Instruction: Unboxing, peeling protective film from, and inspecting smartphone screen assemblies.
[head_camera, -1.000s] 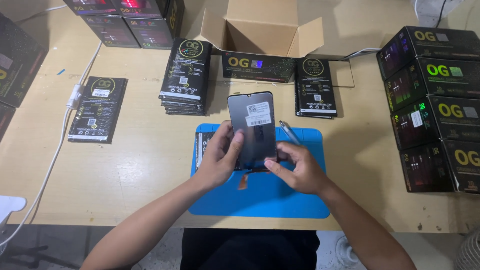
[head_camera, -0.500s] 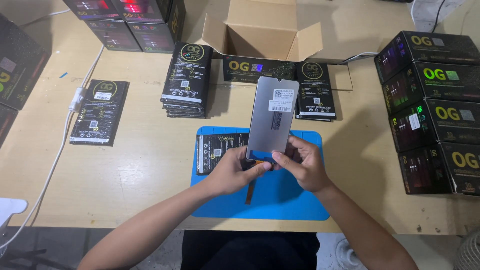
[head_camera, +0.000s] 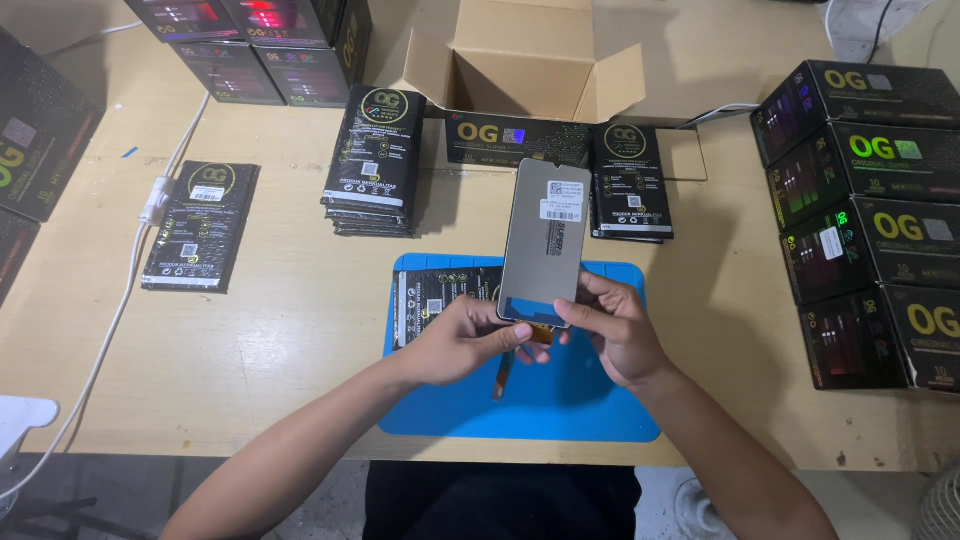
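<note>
Both hands hold a flat grey phone screen panel (head_camera: 542, 240) upright by its lower edge, over a blue work mat (head_camera: 560, 400). The panel carries a white sticker near its top and an orange flex strip at the bottom. My left hand (head_camera: 462, 338) pinches the lower left corner. My right hand (head_camera: 615, 325) grips the lower right corner. A black printed packet (head_camera: 440, 295) lies on the mat under my left hand. A thin dark tool (head_camera: 500, 378) lies on the mat below the hands.
An open cardboard box (head_camera: 530, 75) stands at the back. Stacks of black packets (head_camera: 372, 160) (head_camera: 632, 180) lie near it, another packet (head_camera: 200, 225) at the left. Black boxes (head_camera: 870, 220) are stacked at the right, more at the back left. A white cable (head_camera: 130, 270) runs down the left.
The panel has been lifted and tipped up from a low dark-faced position to stand upright showing its grey face. Both hands slid to its lower corners.
</note>
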